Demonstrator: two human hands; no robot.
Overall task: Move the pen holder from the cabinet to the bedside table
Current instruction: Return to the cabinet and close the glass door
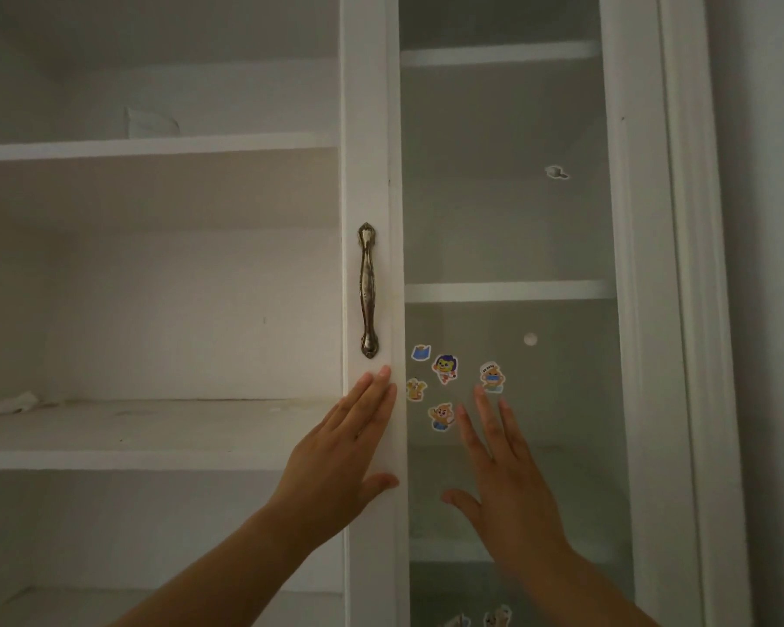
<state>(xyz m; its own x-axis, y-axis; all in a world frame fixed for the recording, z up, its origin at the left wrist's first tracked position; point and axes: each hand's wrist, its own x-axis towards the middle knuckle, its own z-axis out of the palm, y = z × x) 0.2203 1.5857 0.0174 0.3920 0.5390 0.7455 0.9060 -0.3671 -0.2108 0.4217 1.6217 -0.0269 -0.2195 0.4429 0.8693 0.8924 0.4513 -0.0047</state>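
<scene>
A white cabinet (155, 147) fills the view, with bare open shelves on the left and a glass door (508, 219) on the right. My left hand (340, 450) lies flat on the door's white frame, just below the metal handle (368, 289), fingers together and thumb on the frame's edge. My right hand (503, 481) is spread flat against or close to the glass, below several cartoon stickers (444, 368). Neither hand holds anything. No pen holder is in sight.
A crumpled white scrap (12, 402) lies at the left end of the middle shelf. A pale paper piece (150, 122) sits on the upper shelf. Shelves show behind the glass. The cabinet's white side frame (693, 264) runs down the right.
</scene>
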